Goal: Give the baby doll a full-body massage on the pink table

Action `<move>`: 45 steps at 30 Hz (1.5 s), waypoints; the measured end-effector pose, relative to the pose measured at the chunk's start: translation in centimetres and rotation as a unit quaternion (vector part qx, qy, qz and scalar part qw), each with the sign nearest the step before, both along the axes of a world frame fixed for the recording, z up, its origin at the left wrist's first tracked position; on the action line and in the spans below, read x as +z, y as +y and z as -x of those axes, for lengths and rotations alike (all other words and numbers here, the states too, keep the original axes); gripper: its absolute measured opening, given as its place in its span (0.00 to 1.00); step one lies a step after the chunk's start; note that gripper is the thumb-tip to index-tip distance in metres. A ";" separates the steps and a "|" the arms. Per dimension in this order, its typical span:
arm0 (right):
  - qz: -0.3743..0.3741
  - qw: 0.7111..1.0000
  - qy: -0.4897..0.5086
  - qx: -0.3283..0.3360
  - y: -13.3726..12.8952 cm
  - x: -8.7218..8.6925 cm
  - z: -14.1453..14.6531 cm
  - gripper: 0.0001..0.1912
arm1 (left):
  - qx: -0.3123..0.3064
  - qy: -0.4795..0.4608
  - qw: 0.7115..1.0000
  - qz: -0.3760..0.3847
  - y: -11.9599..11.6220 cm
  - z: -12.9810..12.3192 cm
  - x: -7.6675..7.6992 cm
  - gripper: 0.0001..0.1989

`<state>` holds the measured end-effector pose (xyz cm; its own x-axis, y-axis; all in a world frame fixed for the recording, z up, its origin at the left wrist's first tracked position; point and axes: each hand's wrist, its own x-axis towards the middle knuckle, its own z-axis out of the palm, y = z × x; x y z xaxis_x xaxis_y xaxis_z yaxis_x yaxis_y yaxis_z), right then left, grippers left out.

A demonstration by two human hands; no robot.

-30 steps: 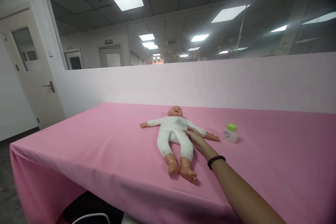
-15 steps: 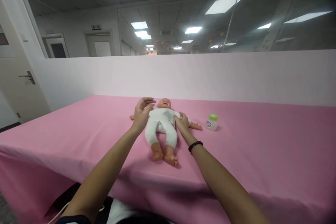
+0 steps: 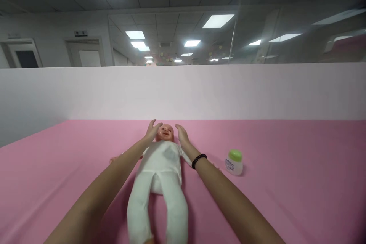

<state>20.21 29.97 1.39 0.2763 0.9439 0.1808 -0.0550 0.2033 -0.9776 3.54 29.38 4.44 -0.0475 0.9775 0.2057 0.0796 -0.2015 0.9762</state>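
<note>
A baby doll (image 3: 161,160) in a white suit lies on its back, its head toward the wall and its legs toward me. My left hand (image 3: 153,131) is beside the doll's head on the left, fingers stretched out and apart. On the other side of the head, my right hand (image 3: 182,135) is held with straight fingers and nothing in it. Whether either palm touches the head I cannot tell. My forearms partly cover the doll's arms. To the right of the doll stands a small clear jar (image 3: 234,162) with a green lid.
A pink cloth (image 3: 286,183) covers the wide table under the doll. Behind it rises a low white wall (image 3: 200,91) with a glass pane above.
Both hands have moved forward from beside the doll's body to either side of its head. My view has come closer and turned a little right.
</note>
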 end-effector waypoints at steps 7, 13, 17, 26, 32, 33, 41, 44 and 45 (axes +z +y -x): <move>-0.067 0.984 0.063 0.151 3.8 -1.4 1.4 0.22 | -0.148 -0.065 0.987 -0.019 6.6 -1.3 -3.4 0.26; -0.056 0.984 0.057 0.158 3.4 -2.6 1.6 0.28 | -0.184 -0.089 0.979 -0.019 6.0 -0.5 -5.0 0.25; -0.070 0.986 0.030 0.150 3.1 -3.1 1.4 0.29 | -0.171 -0.102 0.980 -0.027 5.4 -0.6 -5.2 0.23; -0.069 0.986 0.027 0.151 3.0 -3.4 1.0 0.28 | -0.135 -0.137 0.981 -0.038 5.4 -1.2 -5.3 0.17; -0.061 0.987 -0.018 0.146 1.9 -2.5 1.1 0.28 | -0.165 -0.105 0.980 -0.045 5.1 -0.7 -5.3 0.23; -0.059 0.987 -0.024 0.145 1.8 -2.4 1.1 0.28 | -0.167 -0.104 0.980 -0.045 5.1 -0.7 -5.3 0.23; -0.071 0.987 -0.002 0.142 2.3 -2.7 1.2 0.25 | -0.155 -0.136 0.978 -0.025 5.8 -1.2 -5.7 0.18; -0.066 0.987 0.005 0.143 2.1 -2.6 1.2 0.25 | -0.159 -0.130 0.978 -0.028 5.7 -1.1 -5.7 0.20; -0.062 0.988 0.005 0.144 2.0 -2.5 1.2 0.25 | -0.159 -0.122 0.979 -0.033 5.6 -1.0 -5.7 0.21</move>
<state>18.96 31.93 -1.15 0.0025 0.9544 0.2986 -0.1373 0.2961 -0.9452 4.56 35.02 -1.28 0.2022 0.9356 0.2895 -0.2320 -0.2414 0.9423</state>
